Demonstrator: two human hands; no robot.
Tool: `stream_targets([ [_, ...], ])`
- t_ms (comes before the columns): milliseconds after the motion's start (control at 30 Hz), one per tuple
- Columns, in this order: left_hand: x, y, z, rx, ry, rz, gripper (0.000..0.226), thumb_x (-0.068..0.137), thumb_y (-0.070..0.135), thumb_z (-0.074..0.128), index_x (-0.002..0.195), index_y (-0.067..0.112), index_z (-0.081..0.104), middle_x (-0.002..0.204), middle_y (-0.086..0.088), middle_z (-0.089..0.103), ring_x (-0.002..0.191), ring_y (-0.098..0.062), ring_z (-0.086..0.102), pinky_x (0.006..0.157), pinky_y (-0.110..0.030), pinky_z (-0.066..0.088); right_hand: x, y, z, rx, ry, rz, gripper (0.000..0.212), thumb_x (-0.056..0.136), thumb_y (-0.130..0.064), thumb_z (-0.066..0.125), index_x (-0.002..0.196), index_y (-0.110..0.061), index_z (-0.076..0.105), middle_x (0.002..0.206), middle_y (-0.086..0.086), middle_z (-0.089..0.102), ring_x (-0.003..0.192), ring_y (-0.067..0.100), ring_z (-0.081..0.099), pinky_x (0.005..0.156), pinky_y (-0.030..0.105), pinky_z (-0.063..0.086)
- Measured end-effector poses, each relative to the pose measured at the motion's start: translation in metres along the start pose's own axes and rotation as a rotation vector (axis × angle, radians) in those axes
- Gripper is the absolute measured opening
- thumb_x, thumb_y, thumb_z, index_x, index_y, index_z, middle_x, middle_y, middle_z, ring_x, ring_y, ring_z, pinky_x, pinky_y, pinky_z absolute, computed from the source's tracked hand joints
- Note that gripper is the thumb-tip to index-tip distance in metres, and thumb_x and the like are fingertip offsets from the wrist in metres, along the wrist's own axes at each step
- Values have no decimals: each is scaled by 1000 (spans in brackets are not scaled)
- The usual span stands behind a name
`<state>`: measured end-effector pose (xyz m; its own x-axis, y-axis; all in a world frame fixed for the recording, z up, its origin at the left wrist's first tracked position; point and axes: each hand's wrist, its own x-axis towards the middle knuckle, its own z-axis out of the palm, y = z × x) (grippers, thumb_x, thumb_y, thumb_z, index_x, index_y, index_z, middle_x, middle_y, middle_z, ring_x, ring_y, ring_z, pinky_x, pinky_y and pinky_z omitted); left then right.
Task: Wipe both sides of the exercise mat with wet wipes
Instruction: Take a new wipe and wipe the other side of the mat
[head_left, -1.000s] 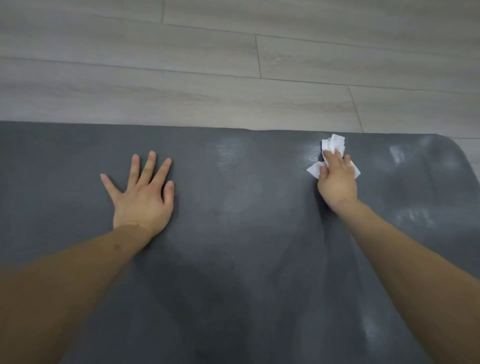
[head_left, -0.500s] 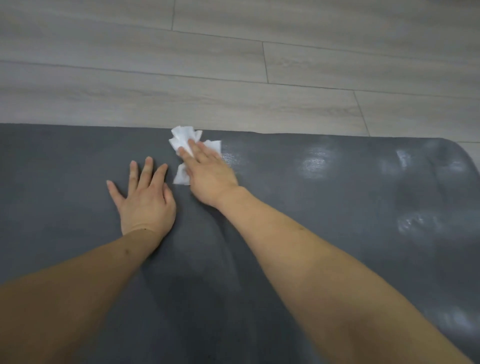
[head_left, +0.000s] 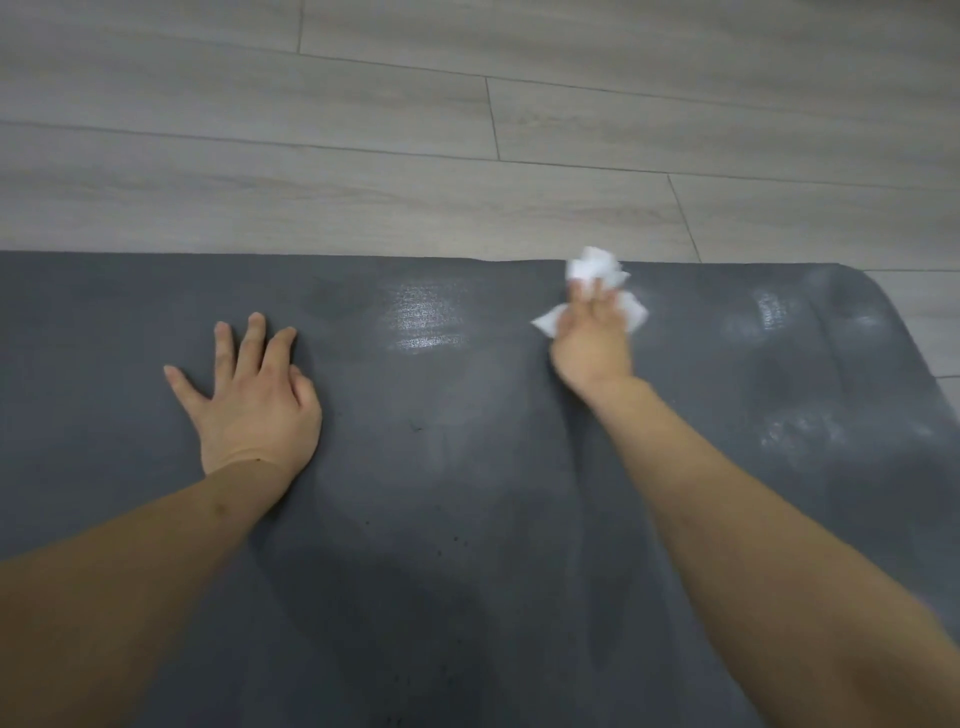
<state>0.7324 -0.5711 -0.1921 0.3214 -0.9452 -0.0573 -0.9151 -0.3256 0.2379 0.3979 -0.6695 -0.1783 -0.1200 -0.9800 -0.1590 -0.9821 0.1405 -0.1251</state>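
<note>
The right hand (head_left: 592, 343) presses a crumpled white wet wipe (head_left: 597, 270) down on the flat dark grey exercise mat (head_left: 467, 519). The hand is blurry, so I cannot tell if its fingers curl around the wipe or lie flat on top. Bits of the wipe stick out past the fingertips and on both sides of the hand. The wipe is right at the far edge of the mat, next to the pale grey wooden floor (head_left: 467, 130). Shiny wet patches (head_left: 423, 317) lie on both sides of this hand. Well off to its left, the left hand (head_left: 254, 405) lies flat on the mat with fingers spread, holding nothing.
</note>
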Motion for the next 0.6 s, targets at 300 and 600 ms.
stream_targets([
  [300,0,-7,-4,-62,11,-7,49,98,22,36,145,26,46,166,7,27,156,-17,12,120,-67,0,-42,-164,21,60,-183,-573,57,111,-32,25,166,-25,10,174,1,-1,160,21,-6,128,38,-5],
  [600,-1,0,-3,-28,-4,-11,48,98,29,32,145,25,43,166,7,25,157,-19,9,118,-72,2,-9,64,-11,48,-24,160,56,110,-26,24,163,-14,14,171,16,9,155,39,10,126,49,8],
])
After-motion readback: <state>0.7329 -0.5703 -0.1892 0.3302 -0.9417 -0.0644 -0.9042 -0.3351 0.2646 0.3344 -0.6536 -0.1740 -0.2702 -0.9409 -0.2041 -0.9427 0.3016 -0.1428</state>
